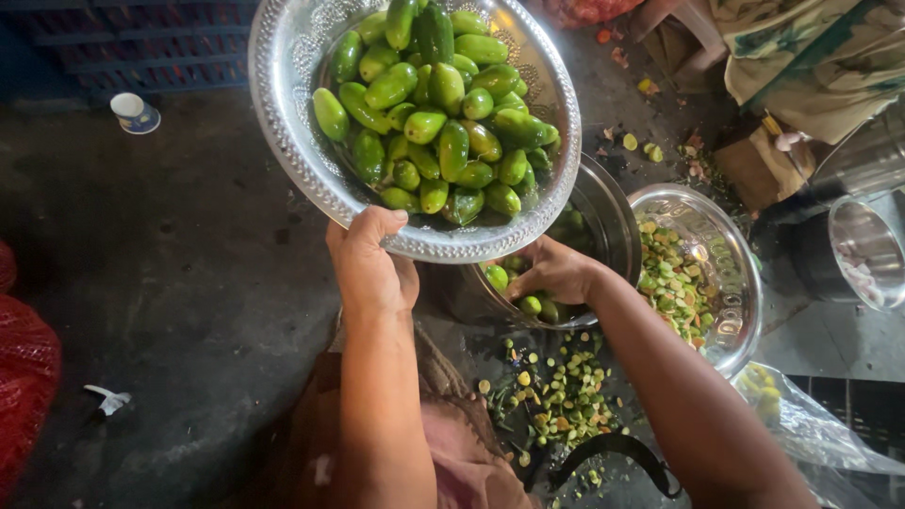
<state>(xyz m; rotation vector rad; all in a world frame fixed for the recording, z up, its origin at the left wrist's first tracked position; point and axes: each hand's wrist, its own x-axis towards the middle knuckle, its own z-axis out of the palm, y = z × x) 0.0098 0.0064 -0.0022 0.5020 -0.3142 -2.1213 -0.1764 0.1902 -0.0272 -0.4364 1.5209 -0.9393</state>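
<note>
My left hand [370, 264] grips the near rim of a large embossed silver platter [283, 104], held up and tilted over the floor. The platter is heaped with several small green oblong gourds [438, 113]. My right hand [556, 273] reaches under the platter into a steel pot [617, 226], its fingers closed around small green gourds [528, 303] there. Most of that pot is hidden by the platter.
A steel bowl [731, 320] of cut green pieces stands right of the pot. Trimmed ends [561, 391] litter the dark floor by a curved black blade [613, 452]. Red mesh sack [24, 377] at left, a paper cup [135, 113], steel vessels [867, 250] at right, plastic bag [811, 424].
</note>
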